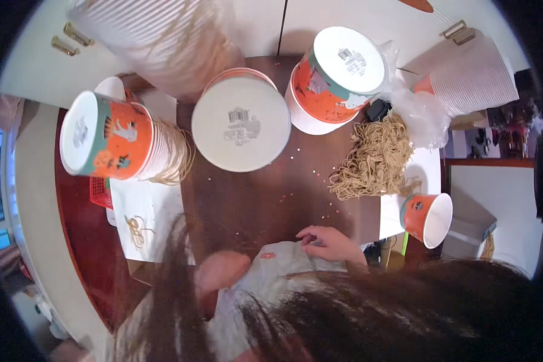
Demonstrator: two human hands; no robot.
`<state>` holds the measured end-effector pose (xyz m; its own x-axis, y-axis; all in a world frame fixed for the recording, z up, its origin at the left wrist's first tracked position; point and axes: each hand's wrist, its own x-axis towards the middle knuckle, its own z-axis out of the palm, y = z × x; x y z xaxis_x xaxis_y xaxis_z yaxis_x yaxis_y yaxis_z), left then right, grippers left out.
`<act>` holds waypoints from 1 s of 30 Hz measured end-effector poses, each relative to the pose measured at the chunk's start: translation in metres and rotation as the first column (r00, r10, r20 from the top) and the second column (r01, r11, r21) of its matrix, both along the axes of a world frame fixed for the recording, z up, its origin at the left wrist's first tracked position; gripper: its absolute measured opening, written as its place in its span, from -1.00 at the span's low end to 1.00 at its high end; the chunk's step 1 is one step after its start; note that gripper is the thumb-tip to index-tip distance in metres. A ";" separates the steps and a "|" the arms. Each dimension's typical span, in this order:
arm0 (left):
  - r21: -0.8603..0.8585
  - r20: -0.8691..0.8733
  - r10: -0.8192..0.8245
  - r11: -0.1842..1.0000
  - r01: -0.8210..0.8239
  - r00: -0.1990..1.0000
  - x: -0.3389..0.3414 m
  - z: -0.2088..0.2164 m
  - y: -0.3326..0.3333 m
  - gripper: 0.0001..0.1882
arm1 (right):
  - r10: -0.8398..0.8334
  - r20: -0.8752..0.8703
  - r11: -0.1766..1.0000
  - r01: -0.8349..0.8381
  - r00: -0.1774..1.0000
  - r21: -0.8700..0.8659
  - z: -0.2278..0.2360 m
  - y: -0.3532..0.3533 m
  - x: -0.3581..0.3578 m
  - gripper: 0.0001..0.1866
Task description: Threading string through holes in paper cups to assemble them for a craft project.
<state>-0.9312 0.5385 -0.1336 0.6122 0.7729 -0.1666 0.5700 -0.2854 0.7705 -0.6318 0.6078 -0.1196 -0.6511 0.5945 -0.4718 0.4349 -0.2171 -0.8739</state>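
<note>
My left hand [226, 268] is at the table's near edge, blurred and partly behind hanging hair, so its fingers cannot be made out. My right hand [326, 244] rests at the front edge, fingers loosely bent and apart, with nothing seen in it. Both are close to the pale shirt front. Beyond them, an upturned paper tub [241, 123] shows its white base. Behind it to the right stands a stack of orange and teal paper tubs [332, 84], base up. At the left leans another printed tub stack [114, 136] with tan strings around its rims.
A heap of tan string [377, 157] lies at right, beside a black object [378, 110] and a clear plastic bag [425, 117]. One orange tub [428, 218] sits at far right. Tall white stacks [476, 78] stand behind. Loose strings [137, 232] lie on white paper, left.
</note>
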 end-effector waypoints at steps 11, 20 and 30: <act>0.953 -0.108 0.553 0.293 -0.071 0.826 0.051 0.037 0.134 -0.59 | 0.072 -0.269 0.817 0.097 0.961 0.568 0.009 -0.082 0.105 -0.52; 0.978 0.138 0.525 0.062 -0.199 0.840 0.052 0.057 0.139 -0.82 | 0.273 -0.907 0.261 0.883 0.319 0.390 0.024 -0.163 0.169 -0.74; -0.192 0.797 0.485 0.768 -0.611 0.359 0.020 0.080 0.077 -0.86 | 0.553 -0.808 0.743 0.317 0.203 0.589 0.168 -0.077 0.035 -0.27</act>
